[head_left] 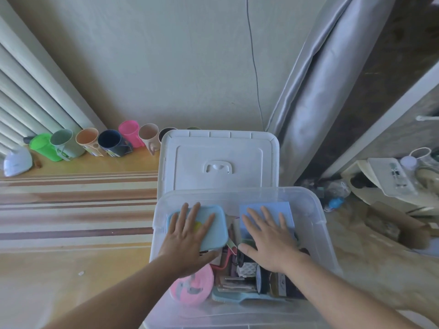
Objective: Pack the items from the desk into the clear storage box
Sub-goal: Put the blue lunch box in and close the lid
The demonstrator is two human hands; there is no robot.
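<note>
Taking the clear storage box point(318, 210) as the landmark, a row of cups point(95, 143) stands well to its left along the wall edge of the counter point(71, 269); whether they belong to the packing job I cannot tell. If they do, the box looks too full to take them.

Inside the box at its left, the left hand point(187, 236) lies flat with fingers spread wide on a light blue lidded container point(211, 233), gripping nothing. That container sits tilted on the clutter beneath, so downward pressure could tip it or crush what lies under it. Just in front of it, a pink round item point(192, 288) leans against the near wall and could slide.

Inside at the right, the right hand point(270, 238) is likewise flat and spread wide on a pale blue booklet point(275, 210), which could bend over the uneven items below.

Behind the box lies its white lid point(218, 160). In my judgement the contents ride near the rim, so the lid may not seat.
</note>
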